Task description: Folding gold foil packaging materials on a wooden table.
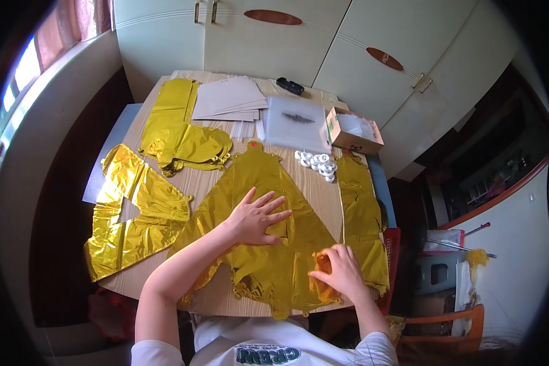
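A large gold foil balloon [253, 183], flat and shaped like a letter A, lies in front of me with its narrow end pointing away. My left hand [256, 218] rests on its middle, palm down with fingers spread. Near the lower right of that balloon, my right hand [341, 271] is closed on a crumpled orange-gold piece of foil [319, 274]. Whether this piece is a folded part of the balloon or separate, I cannot tell. To the left lies another flat foil balloon [113, 238] with a gap in its middle.
Stacked foil balloons [171, 113] lie at the far left, more foil [360, 207] along the right edge. Behind are grey-beige cards [229, 97], clear plastic bags [293, 119], a black stapler-like object [290, 86], an open carton [369, 141] and white ribbon rolls [316, 162]. Cabinets [274, 43] stand beyond.
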Available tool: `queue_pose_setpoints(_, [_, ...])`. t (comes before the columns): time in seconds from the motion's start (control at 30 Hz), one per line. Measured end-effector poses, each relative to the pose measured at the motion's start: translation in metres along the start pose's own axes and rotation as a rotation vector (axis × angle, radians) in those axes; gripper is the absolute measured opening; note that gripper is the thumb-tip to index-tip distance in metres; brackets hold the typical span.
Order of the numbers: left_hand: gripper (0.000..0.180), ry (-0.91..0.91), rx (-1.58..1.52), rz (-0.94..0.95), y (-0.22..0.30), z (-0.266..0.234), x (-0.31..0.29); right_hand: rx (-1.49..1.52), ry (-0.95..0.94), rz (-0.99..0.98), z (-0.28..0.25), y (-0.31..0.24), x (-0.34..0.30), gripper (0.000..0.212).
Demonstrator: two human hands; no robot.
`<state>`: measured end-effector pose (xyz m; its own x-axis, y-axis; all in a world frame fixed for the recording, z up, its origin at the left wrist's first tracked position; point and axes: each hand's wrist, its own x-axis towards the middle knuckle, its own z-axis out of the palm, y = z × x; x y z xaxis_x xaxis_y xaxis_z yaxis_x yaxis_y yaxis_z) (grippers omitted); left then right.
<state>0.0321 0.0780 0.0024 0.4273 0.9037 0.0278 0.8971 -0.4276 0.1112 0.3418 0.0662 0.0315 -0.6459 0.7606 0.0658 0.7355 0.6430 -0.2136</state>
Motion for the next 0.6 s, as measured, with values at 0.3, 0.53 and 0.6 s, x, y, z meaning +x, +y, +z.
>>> queue_pose_setpoints(0.3, [0.080, 0.011, 0.015, 0.003, -0.002, 0.006, -0.001, -0.008, 0.051, 0.283, 0.001, -0.010, -0.072, 0.059])
queue_pose_setpoints(0.53, [0.086, 0.017, 0.013, 0.037, -0.002, 0.003, -0.002, 0.222, 0.045, 0.450, 0.011, -0.025, -0.088, 0.092])
queue_pose_setpoints(0.6, [0.087, 0.012, 0.015, 0.032, -0.002, 0.003, -0.003, 0.320, 0.040, 0.469, 0.014, -0.023, -0.087, 0.094])
